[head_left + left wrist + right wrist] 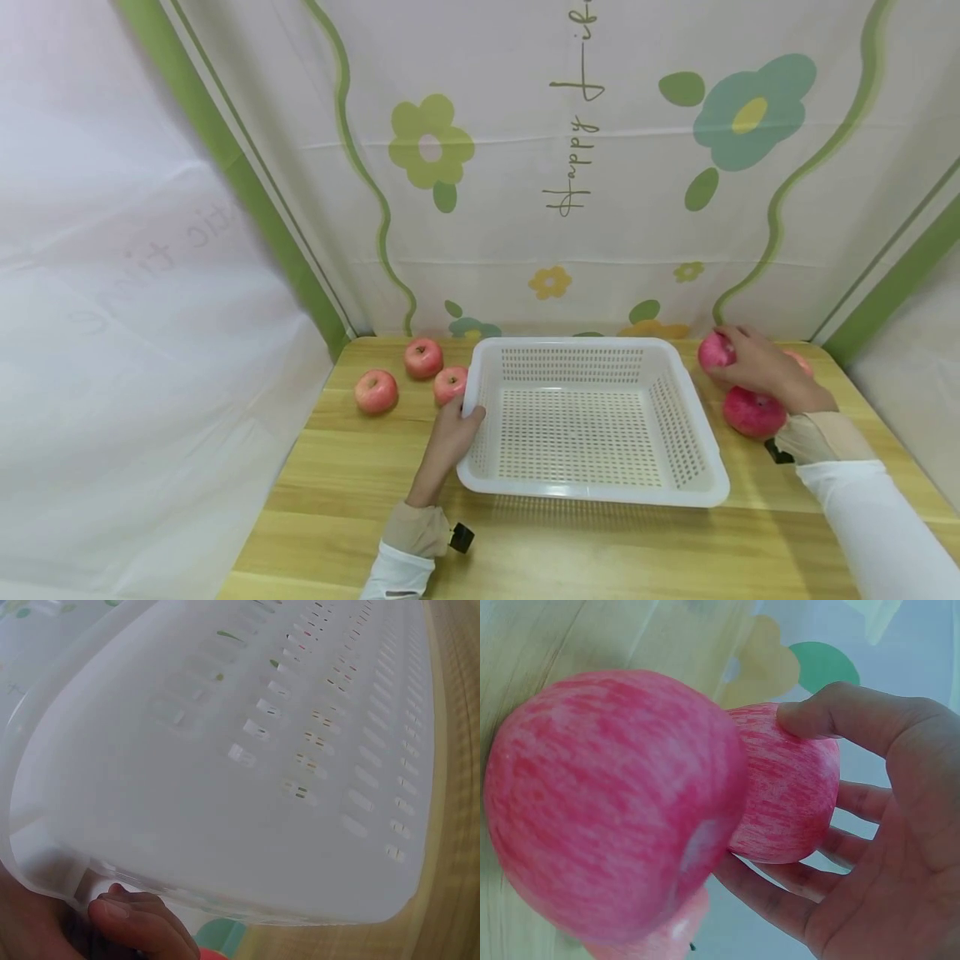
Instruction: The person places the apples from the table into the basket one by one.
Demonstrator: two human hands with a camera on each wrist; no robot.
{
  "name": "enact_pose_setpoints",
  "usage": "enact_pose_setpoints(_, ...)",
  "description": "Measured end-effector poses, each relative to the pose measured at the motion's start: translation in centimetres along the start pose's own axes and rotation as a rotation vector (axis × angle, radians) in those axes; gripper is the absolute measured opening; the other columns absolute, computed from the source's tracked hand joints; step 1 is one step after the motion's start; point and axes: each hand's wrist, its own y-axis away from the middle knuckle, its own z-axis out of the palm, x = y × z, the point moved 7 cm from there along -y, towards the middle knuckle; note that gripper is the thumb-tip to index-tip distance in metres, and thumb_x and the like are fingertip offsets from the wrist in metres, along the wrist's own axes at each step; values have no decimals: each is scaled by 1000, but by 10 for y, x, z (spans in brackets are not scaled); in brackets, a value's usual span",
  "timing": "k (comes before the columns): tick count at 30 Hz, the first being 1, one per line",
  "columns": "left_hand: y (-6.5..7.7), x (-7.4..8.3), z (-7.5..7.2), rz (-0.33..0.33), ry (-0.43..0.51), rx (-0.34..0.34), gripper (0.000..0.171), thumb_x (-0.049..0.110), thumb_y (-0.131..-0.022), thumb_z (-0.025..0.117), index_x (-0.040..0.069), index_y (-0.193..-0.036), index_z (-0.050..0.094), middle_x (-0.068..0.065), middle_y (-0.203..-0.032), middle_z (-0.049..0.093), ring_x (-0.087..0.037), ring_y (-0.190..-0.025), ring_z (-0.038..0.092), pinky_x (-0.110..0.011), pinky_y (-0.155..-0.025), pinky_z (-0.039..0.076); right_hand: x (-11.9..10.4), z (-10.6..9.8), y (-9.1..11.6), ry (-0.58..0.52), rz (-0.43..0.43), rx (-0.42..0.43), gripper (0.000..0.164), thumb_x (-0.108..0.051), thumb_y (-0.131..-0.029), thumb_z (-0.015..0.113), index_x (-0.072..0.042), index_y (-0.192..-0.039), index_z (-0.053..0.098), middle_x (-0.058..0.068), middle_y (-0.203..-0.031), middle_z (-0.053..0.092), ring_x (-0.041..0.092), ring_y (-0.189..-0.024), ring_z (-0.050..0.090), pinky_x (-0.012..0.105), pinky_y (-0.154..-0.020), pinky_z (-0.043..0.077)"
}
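Observation:
A white perforated plastic basket (588,492) stands on the wooden table. My left hand (448,437) grips its left rim, and in the left wrist view the fingers of that hand (142,926) curl under the rim beside the basket wall (150,802). Right of the basket, my right hand (768,367) holds a red apple (715,351) between thumb and fingers. The right wrist view has this apple (791,791) partly behind a larger-looking red apple (615,802) closer to the camera. That dark red apple (752,414) sits just below my right hand.
Left of the basket lie three apples: one at the back (423,358), one further left (376,392) and one (450,385) against the basket's side. Another apple (799,362) shows partly behind my right hand. A flower-printed curtain (510,217) hangs along the table's back edge.

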Motion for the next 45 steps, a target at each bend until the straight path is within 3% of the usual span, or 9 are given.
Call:
enact_pose_setpoints(13, 0, 0, -2, -18, -11, 15, 50, 21, -101, 56, -5, -144, 56, -29, -126, 68, -33, -99, 73, -46, -77, 65, -12, -10, 9, 31, 19, 4, 94, -45, -94, 75, 6, -158, 30, 40, -154, 31, 61, -132, 41, 83, -99, 42)
enact_pose_setpoints(45, 2, 2, 1, -5, 8, 9, 50, 18, -101, 57, -6, -144, 56, -30, -129, 67, -36, -103, 73, -47, -80, 65, -54, -34, 20, 75, -88, 88, 84, -30, -92, 78, 6, -156, 36, 36, -150, 40, 56, -130, 46, 76, -98, 48)
